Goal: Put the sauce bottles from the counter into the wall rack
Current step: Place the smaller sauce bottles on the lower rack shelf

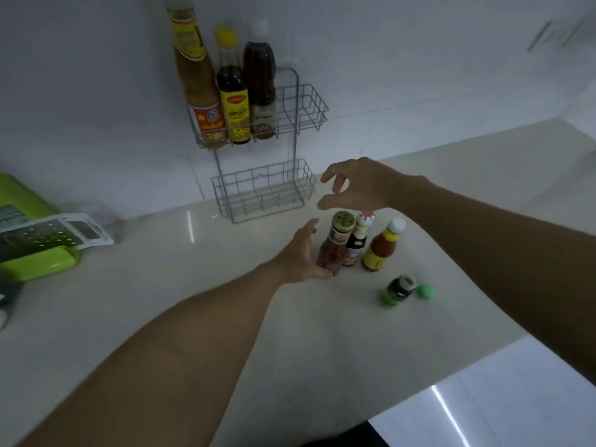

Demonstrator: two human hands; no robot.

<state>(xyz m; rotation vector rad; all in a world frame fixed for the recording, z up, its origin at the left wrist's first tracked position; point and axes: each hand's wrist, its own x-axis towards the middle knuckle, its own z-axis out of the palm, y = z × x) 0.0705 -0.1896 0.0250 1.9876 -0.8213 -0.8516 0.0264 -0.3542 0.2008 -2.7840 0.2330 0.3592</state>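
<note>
Left forearm crosses the counter. Left hand, fingers fairly straight, lies against the gold-capped bottle. Right hand hovers above the caps, half-curled and holding nothing. Dark bottle and yellow-labelled bottle stand just beside. Small green bottle and loose green cap stand nearer. The wall rack upper basket holds three bottles. Grater lies far left.

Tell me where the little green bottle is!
In the head view, the little green bottle sits on the counter right of centre, just nearer than the yellow-labelled sauce bottle, a green cap at its right.
</note>
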